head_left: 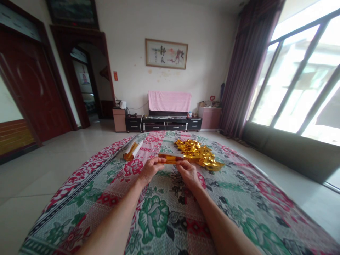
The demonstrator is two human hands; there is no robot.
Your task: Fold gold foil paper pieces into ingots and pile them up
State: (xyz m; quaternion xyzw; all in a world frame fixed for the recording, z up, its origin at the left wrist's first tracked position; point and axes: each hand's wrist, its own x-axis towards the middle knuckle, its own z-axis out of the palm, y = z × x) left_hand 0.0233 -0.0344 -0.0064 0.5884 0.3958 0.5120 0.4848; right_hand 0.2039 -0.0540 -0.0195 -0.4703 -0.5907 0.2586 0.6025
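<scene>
A sheet of gold foil paper (pixel 171 159) with a pale upper edge is stretched between my two hands, just above the patterned tablecloth. My left hand (pixel 151 170) pinches its left end between thumb and fingers. At the other end, my right hand (pixel 188 173) grips the lower right corner the same way. Beyond my right hand lies a heap of crumpled, folded gold foil pieces (pixel 195 150). To the left sits a stack of gold foil sheets (pixel 132 151) with white showing along its right side.
The round table wears a floral tablecloth (pixel 154 216) in green, red and grey. Past it, a low black cabinet (pixel 164 124) stands against the wall, with a pink cloth (pixel 170 101) draped above it. A dark curtain (pixel 233 78) and windows are at right, a red door (pixel 29 78) at left.
</scene>
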